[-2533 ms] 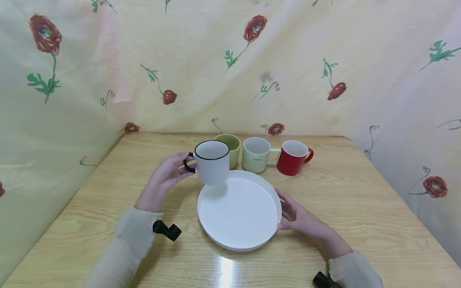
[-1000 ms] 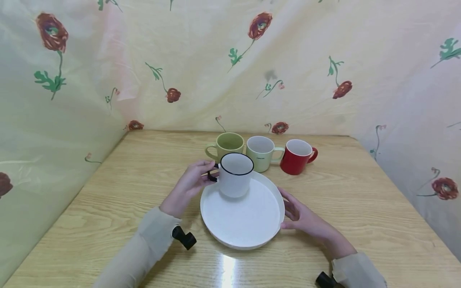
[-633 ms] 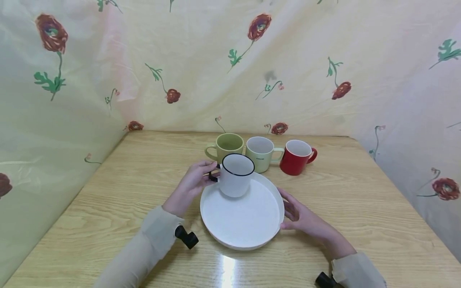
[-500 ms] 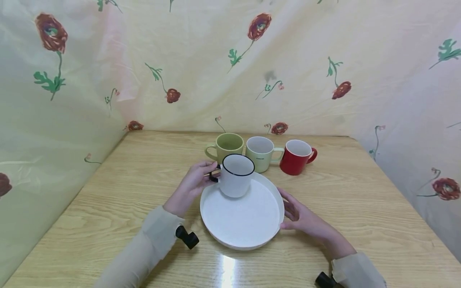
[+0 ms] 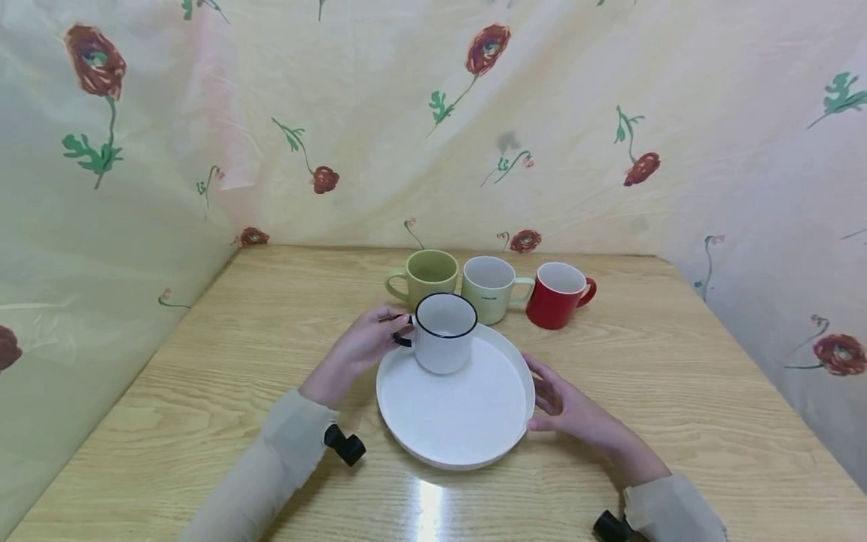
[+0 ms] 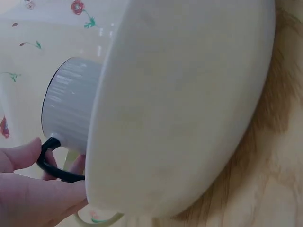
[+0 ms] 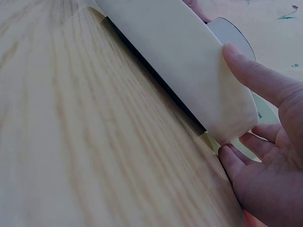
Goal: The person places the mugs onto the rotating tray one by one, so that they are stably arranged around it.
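Observation:
A white mug (image 5: 443,342) with a black rim stands upright on the back left part of a round white tray (image 5: 455,421). My left hand (image 5: 359,342) holds its black handle, thumb and fingers about it; the left wrist view shows the hand (image 6: 38,184) at the handle (image 6: 59,174) beside the tray's wall (image 6: 156,118). On the tray's right side, my right hand (image 5: 576,410) grips the edge. In the right wrist view that hand (image 7: 270,156) has its thumb against the tray's wall (image 7: 189,61) and its fingers at the lower edge.
Behind the tray, a green mug (image 5: 431,272), a pale green mug (image 5: 486,296) and a red mug (image 5: 552,302) stand in a row on the wooden table (image 5: 664,361). A flowered cloth (image 5: 379,128) hangs along the back and sides.
The white mug has moved right and toward me, from above the tray's back left edge down onto the tray. The left hand moved with it and shifted slightly at the handle. The right hand stayed at the tray.

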A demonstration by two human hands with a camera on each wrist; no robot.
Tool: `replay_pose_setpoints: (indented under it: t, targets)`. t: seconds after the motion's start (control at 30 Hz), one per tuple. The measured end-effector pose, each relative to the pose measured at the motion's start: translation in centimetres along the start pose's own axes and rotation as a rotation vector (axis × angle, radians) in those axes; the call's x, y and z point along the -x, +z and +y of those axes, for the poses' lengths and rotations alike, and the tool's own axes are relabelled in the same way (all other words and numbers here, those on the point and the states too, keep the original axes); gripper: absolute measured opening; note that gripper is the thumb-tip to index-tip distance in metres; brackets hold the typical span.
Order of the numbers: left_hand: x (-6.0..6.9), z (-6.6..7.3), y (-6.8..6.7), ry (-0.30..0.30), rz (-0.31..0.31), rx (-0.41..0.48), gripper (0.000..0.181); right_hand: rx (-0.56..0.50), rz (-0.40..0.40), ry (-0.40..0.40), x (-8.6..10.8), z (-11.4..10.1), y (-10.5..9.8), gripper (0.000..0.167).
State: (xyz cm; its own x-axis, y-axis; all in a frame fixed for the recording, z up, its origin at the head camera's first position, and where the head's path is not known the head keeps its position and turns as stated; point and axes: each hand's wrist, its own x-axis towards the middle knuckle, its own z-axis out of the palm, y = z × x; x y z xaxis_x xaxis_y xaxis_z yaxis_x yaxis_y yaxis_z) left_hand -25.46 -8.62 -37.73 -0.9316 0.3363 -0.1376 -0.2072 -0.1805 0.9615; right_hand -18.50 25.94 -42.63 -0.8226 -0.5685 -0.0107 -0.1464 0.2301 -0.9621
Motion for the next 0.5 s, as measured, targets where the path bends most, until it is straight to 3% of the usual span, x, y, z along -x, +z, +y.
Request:
replay_pose_setpoints:
  t: [0.17,0.37,0.5]
  targets:
    - [0.0,0.1,-0.8,-0.007,-0.026,-0.184,0.010,-0.002,0.005,0.025,0.1,-0.1,0.2,0.099]
    - [-0.3,0.8,-0.8,0.016,0.044,-0.417,0.022,0.000,0.003,0.000,0.1,-0.1,0.2,0.097]
    - [-0.5,1.2,-0.6,-0.002,0.071,-0.448,0.021,0.006,0.005,-0.003,0.0,-0.2,0.2,0.096]
